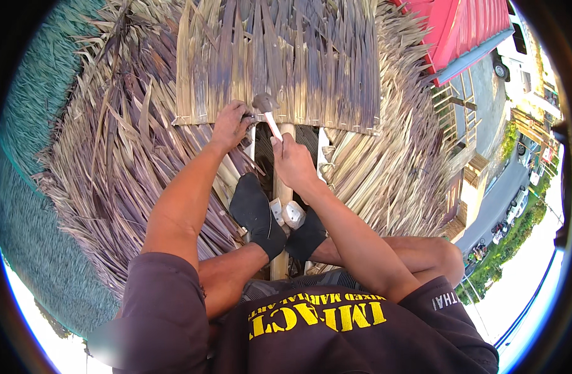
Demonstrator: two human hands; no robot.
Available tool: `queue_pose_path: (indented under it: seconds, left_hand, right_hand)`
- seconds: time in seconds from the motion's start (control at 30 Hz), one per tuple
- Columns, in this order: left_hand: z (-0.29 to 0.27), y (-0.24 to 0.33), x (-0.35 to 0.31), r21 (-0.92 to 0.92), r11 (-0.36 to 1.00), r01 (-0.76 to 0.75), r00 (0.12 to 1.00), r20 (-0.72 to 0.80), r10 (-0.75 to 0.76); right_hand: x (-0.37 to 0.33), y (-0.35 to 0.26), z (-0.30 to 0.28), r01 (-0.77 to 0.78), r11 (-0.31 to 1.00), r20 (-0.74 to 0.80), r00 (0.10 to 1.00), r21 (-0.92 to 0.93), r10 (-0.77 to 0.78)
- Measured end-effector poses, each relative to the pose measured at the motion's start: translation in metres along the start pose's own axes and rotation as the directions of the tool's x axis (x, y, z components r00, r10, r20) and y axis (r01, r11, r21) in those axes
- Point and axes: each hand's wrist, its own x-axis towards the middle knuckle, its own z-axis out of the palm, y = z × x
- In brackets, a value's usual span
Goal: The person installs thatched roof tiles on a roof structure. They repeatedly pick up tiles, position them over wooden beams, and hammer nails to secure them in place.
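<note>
A hammer (265,102) with a dark head and a pale handle is gripped in my right hand (293,164). Its head lies against the lower edge of a panel of dried palm leaves (280,65). Close to the left of the hammer head, my left hand (230,126) is at that same edge, fingers drawn together in a pinch. Whatever is between those fingertips is too small to tell. Below the panel, a pale wooden pole (282,184) runs down between my feet across a dark gap.
My feet in dark socks (256,209) brace on the sloping thatch (121,156). Between them sits a crumpled white bundle (293,214). Greenish thatch (43,206) lies left. Down to the right are a red roof (457,31) and a road (495,202) with vehicles.
</note>
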Motion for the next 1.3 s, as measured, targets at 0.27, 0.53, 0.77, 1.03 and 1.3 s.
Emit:
queue_pose_path:
  seconds: [0.27,0.53,0.77,1.03,1.3]
  left_hand:
    - [0.001,-0.007,0.002,-0.086,0.996,0.025,0.999,0.043,-0.021]
    - [0.006,-0.019,0.004,-0.238,0.965,0.109,0.993,-0.019,-0.116]
    - [-0.018,-0.003,0.023,-0.347,0.878,0.33,0.94,0.201,-0.274]
    - [-0.163,0.055,-0.12,0.44,0.889,-0.127,0.477,0.813,-0.334]
    - [-0.157,0.122,-0.375,0.342,0.422,0.84,0.274,0.404,-0.872]
  right_hand:
    - [-0.001,-0.006,-0.002,0.015,0.999,0.0,1.0,0.03,-0.015]
    - [0.011,-0.001,-0.002,0.05,0.998,-0.083,0.995,0.043,-0.047]
    - [0.022,-0.001,0.005,-0.003,0.992,0.038,0.999,-0.127,0.008]
    - [0.044,-0.088,-0.148,0.13,0.945,0.126,0.987,-0.3,-0.096]
    - [0.044,-0.162,-0.176,0.33,0.659,0.506,0.858,-0.676,0.089]
